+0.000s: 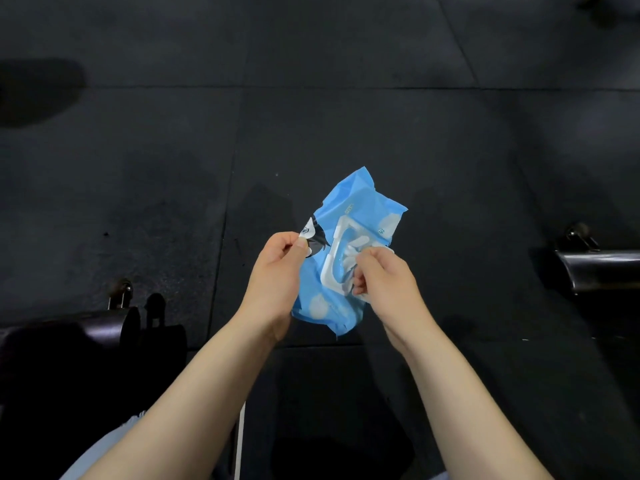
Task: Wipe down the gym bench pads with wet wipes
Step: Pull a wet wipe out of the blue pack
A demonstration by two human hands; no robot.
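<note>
Two bare forearms reach up from six o'clock over a dark rubber tile floor [346, 98]. Black bench frame parts sit at eight o'clock [114, 327] and three o'clock [599, 268]. At centre, the left hand [277, 271] pinches the blue wet wipes pack [349, 216] by its left edge, while the right hand [384, 278] has its fingers curled on a white wipe [353, 258] at the pack's white opening.

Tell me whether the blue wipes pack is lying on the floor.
No, the left hand holds the blue wipes pack above the floor.
</note>
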